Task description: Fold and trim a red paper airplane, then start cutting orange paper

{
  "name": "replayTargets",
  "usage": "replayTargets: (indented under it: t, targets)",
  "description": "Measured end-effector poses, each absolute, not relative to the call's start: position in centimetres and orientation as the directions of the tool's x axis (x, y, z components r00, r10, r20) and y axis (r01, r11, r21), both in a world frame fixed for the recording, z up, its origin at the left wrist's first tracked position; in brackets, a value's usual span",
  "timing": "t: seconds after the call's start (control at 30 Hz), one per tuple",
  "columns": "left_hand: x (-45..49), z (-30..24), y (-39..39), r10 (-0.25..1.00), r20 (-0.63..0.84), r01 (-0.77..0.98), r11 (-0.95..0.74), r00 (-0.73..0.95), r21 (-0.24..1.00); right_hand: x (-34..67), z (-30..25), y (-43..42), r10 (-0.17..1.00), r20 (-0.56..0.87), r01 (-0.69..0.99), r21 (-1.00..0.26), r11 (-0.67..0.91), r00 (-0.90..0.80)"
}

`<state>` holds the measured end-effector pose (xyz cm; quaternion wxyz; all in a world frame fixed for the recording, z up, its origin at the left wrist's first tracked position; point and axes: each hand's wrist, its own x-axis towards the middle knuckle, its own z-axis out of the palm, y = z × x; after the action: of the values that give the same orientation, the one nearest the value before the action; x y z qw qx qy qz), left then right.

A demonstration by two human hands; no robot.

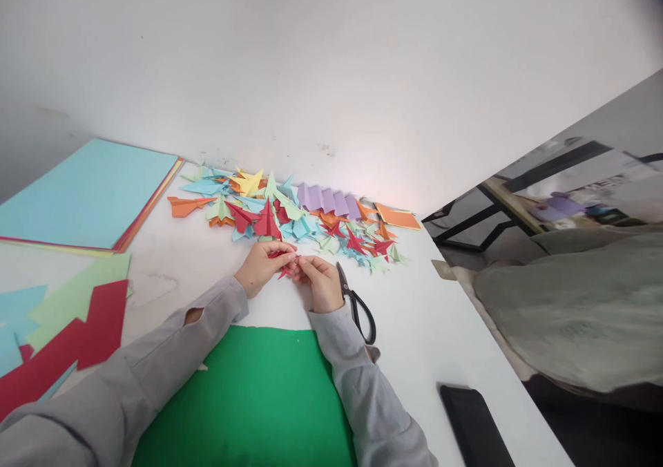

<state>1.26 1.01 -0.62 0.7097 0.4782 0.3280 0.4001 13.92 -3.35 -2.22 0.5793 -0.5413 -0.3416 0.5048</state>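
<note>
My left hand [262,267] and my right hand [320,282] meet over the white table [425,315], both pinching a small folded piece of red paper [285,271] between their fingertips. Both arms wear grey sleeves. Just beyond the hands lies a heap of folded paper shapes [295,222] in red, light blue, green, yellow and orange, with a pleated purple strip [329,201] behind it. Black-handled scissors [357,305] lie right beside my right wrist.
A green sheet [253,398] lies under my forearms. A stack of coloured paper [88,194] topped with light blue sits far left, cut red and green scraps [77,322] near left. A black phone [474,425] lies near the right edge. A grey bag [570,315] sits beyond it.
</note>
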Motion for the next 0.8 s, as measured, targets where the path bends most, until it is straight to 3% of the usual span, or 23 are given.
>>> replayTargets:
  t: [0.8]
  targets:
    - [1.14,-0.79,1.08,0.827,-0.129,-0.25,0.308,0.547,0.918,13.97,-1.97,-3.42,0.948,-0.085,-0.143,-0.989,-0.043,0.307]
